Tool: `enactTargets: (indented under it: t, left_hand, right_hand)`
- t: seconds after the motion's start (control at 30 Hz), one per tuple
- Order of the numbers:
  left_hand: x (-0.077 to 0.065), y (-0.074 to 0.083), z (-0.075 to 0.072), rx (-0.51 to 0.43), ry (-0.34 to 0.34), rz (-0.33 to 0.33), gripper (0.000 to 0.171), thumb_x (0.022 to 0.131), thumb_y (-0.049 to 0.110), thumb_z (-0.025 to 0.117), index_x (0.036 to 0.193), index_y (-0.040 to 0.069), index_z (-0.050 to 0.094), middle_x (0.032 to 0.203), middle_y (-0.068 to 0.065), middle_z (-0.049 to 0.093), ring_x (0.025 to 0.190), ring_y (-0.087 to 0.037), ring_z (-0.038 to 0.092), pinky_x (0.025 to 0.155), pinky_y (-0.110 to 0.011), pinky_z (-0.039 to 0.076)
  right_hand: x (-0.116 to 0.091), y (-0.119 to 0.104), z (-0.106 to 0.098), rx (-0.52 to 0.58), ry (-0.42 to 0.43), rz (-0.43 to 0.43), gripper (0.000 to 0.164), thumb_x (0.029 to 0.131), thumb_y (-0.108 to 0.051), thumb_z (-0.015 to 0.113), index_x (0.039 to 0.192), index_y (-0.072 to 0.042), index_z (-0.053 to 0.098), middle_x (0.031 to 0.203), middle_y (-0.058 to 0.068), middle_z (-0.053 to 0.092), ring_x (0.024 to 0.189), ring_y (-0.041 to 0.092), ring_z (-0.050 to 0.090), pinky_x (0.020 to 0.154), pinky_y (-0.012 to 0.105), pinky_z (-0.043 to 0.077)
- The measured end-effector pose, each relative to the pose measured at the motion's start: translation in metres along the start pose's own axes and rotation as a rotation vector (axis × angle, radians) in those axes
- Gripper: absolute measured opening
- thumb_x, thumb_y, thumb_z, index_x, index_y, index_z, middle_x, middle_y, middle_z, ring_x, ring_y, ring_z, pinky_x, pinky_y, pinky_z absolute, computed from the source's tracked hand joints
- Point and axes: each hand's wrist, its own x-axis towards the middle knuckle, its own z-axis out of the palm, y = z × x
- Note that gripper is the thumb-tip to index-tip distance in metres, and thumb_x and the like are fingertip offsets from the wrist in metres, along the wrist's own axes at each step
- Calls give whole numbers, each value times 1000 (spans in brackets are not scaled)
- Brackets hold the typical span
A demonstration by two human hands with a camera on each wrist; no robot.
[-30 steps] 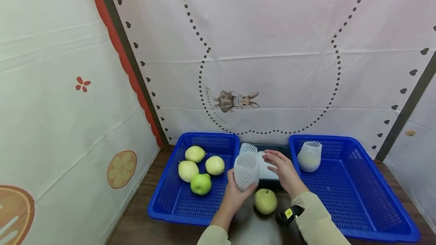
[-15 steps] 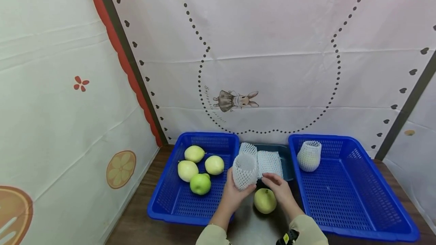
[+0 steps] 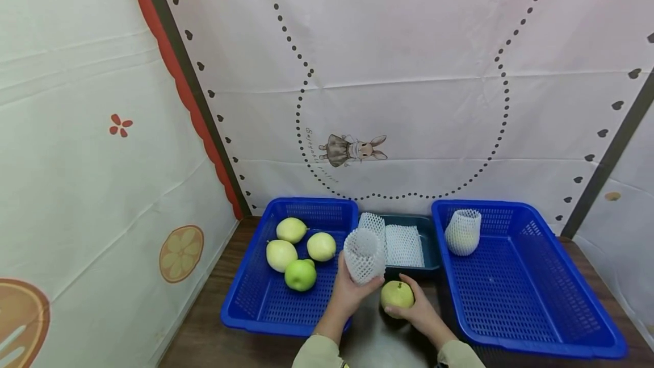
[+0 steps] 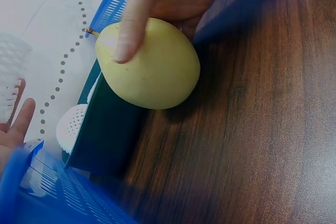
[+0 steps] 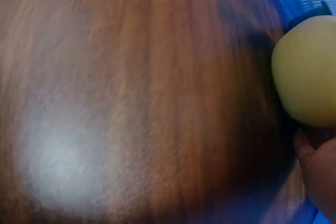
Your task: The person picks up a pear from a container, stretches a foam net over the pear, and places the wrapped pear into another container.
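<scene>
In the head view my left hand point(image 3: 352, 290) holds a white foam net sleeve point(image 3: 364, 256) upright, its open mouth facing up. The fingers and thumb wrap round the lower part of the sleeve. My right hand point(image 3: 420, 308) grips a yellow-green pear point(image 3: 397, 295) from the right side, close to the table in front of the dark green tray. The left wrist view shows that pear point(image 4: 157, 72) large, with the right thumb point(image 4: 132, 30) pressed along its side and its stem pointing left. At the right wrist view's edge, the pear point(image 5: 310, 72) is partly cut off.
A blue basket point(image 3: 245, 305) on the left holds several pale pears and a green apple point(image 3: 300, 275). On the right, another blue basket point(image 3: 536, 288) contains one sleeved pear point(image 3: 463, 233). Flat foam sleeves point(image 3: 403, 246) lie in the dark green tray point(image 3: 431, 243) between them.
My right hand has come down from over the tray to the pear and now grips it. The left hand keeps hold of the foam sleeve, which has shifted slightly left.
</scene>
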Motion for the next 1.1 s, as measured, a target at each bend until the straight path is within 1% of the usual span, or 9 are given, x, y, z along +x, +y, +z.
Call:
enactTargets:
  t: [0.1,0.2,0.4,0.5,0.67,0.8,0.87,1.0,1.1]
  left_hand:
    - [1,0,0,-40,2,9,89,69,1,78,137,-1,20,132,-19,41,118,-31,44,97,-38,37]
    - [0,0,-1,-57,4,13,92,69,2,78,138,0,18,134,-18,40,119,-29,43,98,-34,36]
    - [0,0,-2,-74,-4,51,96,70,-1,76,141,2,12,138,-18,35,122,-28,41,98,-30,35]
    - [0,0,-3,-91,-4,75,97,70,-2,75,142,3,10,140,-18,33,123,-28,40,98,-29,35]
    - [1,-1,-3,-118,-4,116,96,71,-3,75,142,2,10,139,-18,34,123,-29,40,99,-30,35]
    - [1,-2,-3,-146,-1,120,98,71,-4,74,142,2,8,139,-18,34,123,-28,40,98,-29,36]
    - [0,-4,-3,-157,4,125,98,72,-2,74,142,2,6,139,-19,32,123,-28,40,98,-28,36]
    - [3,-17,-3,-196,15,123,101,72,-4,73,143,6,2,142,-19,27,123,-30,38,97,-28,37]
    - [5,-28,-3,-209,22,122,103,72,-4,74,144,10,0,144,-17,25,124,-28,38,97,-29,38]
  right_hand:
    - [-1,3,-1,-12,-9,11,89,65,-17,83,138,-3,34,125,22,47,102,28,51,85,41,40]
    - [-2,4,-1,-26,-16,7,93,64,-15,84,139,-3,32,123,22,48,102,28,51,87,44,39]
    - [-3,11,0,-74,-28,-55,106,57,-6,86,140,0,20,126,29,44,111,38,46,93,53,33]
    - [-3,13,1,-85,-24,-83,107,55,-3,86,139,2,19,125,32,43,112,42,45,94,55,32]
    - [-4,11,1,-109,-2,-79,97,56,-2,85,133,4,26,122,30,46,109,40,47,91,53,34]
    - [-5,11,2,-121,8,-74,90,56,-6,86,127,4,32,118,24,50,104,33,50,88,48,37]
    - [-5,8,3,-120,-1,-74,88,56,-8,86,126,3,35,117,21,50,102,29,51,86,44,39]
    - [-5,-2,3,-90,-44,-103,85,56,-11,86,127,0,39,117,17,46,98,25,49,80,39,41]
    - [-5,-11,2,-75,-75,-130,86,57,-11,85,129,-3,40,118,17,43,98,25,48,79,39,41]
